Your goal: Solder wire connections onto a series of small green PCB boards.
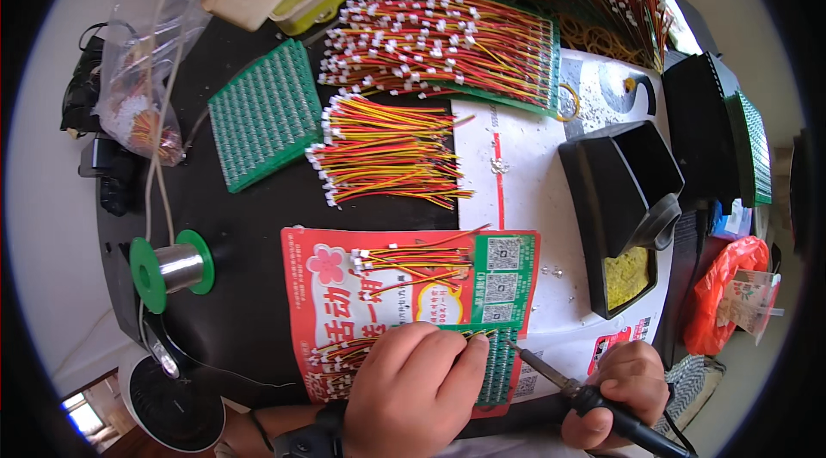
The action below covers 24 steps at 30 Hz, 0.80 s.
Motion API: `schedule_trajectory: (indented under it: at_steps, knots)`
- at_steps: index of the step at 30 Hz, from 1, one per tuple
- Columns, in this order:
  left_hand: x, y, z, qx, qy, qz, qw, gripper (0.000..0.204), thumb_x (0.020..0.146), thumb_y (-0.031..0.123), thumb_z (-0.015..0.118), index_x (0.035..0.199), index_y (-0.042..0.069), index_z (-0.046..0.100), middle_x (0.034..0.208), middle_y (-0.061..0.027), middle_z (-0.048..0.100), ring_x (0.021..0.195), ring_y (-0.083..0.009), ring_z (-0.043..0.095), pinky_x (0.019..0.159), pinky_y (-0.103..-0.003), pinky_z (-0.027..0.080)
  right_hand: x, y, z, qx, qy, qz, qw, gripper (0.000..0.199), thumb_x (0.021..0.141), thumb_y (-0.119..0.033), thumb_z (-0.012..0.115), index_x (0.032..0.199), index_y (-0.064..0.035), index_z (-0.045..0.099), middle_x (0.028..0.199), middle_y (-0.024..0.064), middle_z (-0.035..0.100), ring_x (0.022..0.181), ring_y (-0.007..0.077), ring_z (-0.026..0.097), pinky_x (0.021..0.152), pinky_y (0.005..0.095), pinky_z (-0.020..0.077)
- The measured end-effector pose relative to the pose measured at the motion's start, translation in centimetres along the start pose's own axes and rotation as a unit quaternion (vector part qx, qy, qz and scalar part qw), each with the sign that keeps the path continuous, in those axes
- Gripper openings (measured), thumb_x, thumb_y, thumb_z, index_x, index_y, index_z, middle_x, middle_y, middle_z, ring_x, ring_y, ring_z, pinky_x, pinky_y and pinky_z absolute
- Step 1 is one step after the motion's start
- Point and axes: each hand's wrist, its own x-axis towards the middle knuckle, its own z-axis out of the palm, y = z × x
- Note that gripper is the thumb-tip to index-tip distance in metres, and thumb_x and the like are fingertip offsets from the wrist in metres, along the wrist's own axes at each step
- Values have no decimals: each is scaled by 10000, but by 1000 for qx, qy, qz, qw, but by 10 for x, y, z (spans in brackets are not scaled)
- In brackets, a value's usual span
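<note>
— The left hand (417, 389) looms closest in the head view, at six o'clock. What does it hold?

— Its fingers bunch close together over the green circuit board (497, 372), which lies toward five o'clock on a red packet (379, 238). Whether they pinch a wire, I can't tell.

— And the right hand (626, 393)?

— Toward half past four, fingers curled closed round the soldering iron (589, 399). Its tip points to ten o'clock, just beside the left thumb.

— So the danger?

— A burn, should either hand slip. A wandering tip might also bridge neighbouring joints, they're so tightly packed.

— And the loose wires (422, 262), toward six o'clock?

— A careless knock could scatter them.
</note>
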Motion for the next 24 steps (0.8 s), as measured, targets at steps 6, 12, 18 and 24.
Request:
schedule_trajectory:
  at_steps: [6,12,18,24]
  knots:
    - [0,0,-40,127,17,-104,986,200,696,-53,770,882,15,743,784,-91,656,697,-276,640,629,-384,508,-4,-1,-7,3,17,0,1000,218,939,-135,629,1021,42,533,719,135,555,555,232,520,539,373,457]
    - [4,-24,-49,149,33,-148,977,196,716,-52,786,890,10,723,837,-119,656,737,-311,636,650,-390,504,-4,-7,-21,22,-77,38,996,224,932,-106,645,1091,-2,525,808,144,552,647,272,546,626,431,470]
    - [-1,-30,-45,131,20,-155,979,172,738,-49,774,877,19,700,858,-109,632,778,-310,637,688,-401,519,-4,-7,-17,18,-56,38,998,251,943,-146,663,1101,-4,528,812,151,563,649,271,552,626,427,472]
    - [2,-18,-50,94,20,-161,982,162,744,-61,745,849,33,665,862,-92,639,776,-301,647,697,-394,543,-30,3,5,-73,122,30,989,331,872,-286,728,915,-21,533,699,73,508,584,175,493,536,310,410]
